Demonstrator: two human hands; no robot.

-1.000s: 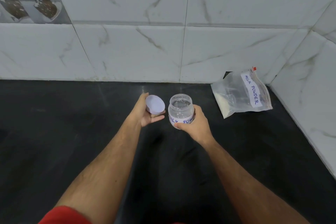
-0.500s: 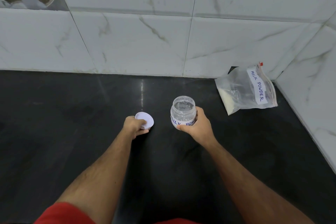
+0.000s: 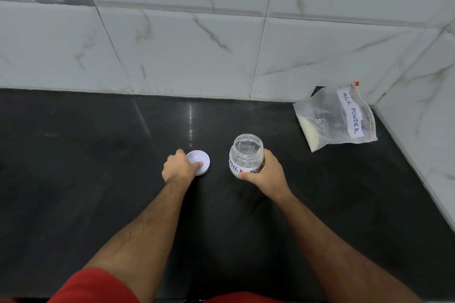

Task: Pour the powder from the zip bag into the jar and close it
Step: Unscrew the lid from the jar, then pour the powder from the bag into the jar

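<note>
A small clear jar (image 3: 246,154) with a white "MILK POWDER" label stands open and empty on the black counter (image 3: 98,179). My right hand (image 3: 264,171) grips it from the right and front. Its white lid (image 3: 200,158) lies upside down on the counter to the left of the jar, and my left hand (image 3: 179,167) holds it by the near edge, thumb inside the rim. A clear zip bag (image 3: 330,120) labelled "MILK POWDER", with white powder in its lower left corner, leans in the far right corner, sealed at the top.
White marble-look tiled walls (image 3: 197,44) close the counter at the back and on the right. The counter's black surface stretches left and toward me. My red clothing shows at the bottom edge.
My left hand has lowered the lid from beside the jar's mouth down onto the counter, to the left. My right hand keeps its hold on the jar.
</note>
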